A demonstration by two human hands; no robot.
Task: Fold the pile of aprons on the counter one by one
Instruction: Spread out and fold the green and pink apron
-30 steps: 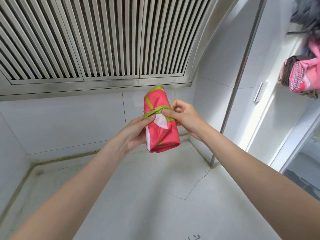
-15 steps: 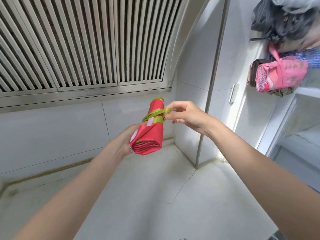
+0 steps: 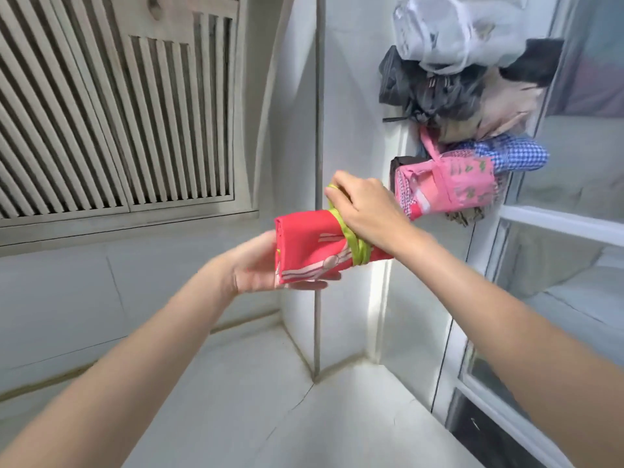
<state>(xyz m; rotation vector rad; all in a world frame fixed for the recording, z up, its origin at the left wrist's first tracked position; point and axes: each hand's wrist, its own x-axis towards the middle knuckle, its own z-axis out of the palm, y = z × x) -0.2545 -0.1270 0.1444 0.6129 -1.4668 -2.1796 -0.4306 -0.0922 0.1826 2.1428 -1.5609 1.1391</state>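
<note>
Holding the red apron bundle up at mid-frame, well above the counter in the lower part of the frame. Lying nearly level, long axis running left to right across the frame, right end tipped a little lower. Cradled from below and from the left end by the left hand, fingers mostly straight under the fabric, thumb out of sight behind it. Gripped toward its right end by the right hand, fingers curled over the top and pinching the green strap that wraps the roll. Sitting just left of the pink folded apron among the stacked cloths at the upper right, near but apart. Judging by that, right hand nearer the stack; likely a short carry rightward, bundle end first.
</note>
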